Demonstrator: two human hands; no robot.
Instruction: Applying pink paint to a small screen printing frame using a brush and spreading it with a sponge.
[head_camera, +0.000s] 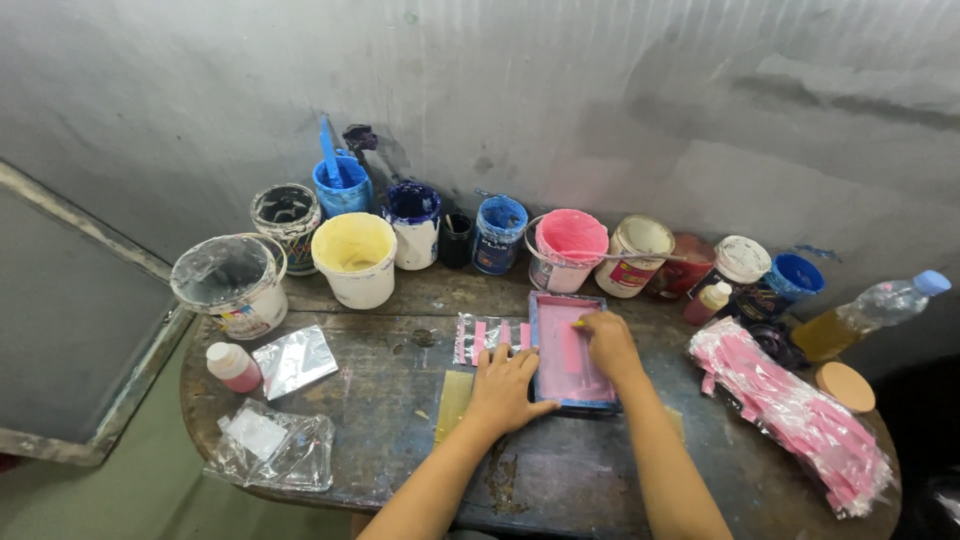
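Head view of the round worn table (560, 480) I am watching from afar. My left hand (503, 388) lies flat, fingers spread and released, pressing the left rim of a small blue-framed printing screen (571, 352) whose mesh is coated pink; the screen sits at the table's centre, just in front of the paint pots. My right hand (608, 343) rests on the mesh, fingers curled around a small yellow-tipped tool (579, 323); how firmly it is clenched I cannot tell. Just left of the frame lies a clear sheet with pink strips (485, 338), and a yellowish card (453, 404) lies beside the left wrist.

Containers along the wall, left to right: a white bucket covered with clear film (232, 283); a tin with black residue (287, 213); a cream bucket of pale yellow paint (355, 257); a blue tub holding a blue stirrer (340, 185); a white pot of dark blue paint (413, 222); a blue tin (498, 233); a tub brimming with pink paint (566, 249); a cream-lidded tin (634, 255); a white-lidded jar (739, 262); a blue pot (795, 277). At far right a plastic bottle of amber liquid (868, 314) lies tilted, near a bundle of pink strips in plastic (800, 415). A small pink bottle (232, 366) stands at the left edge
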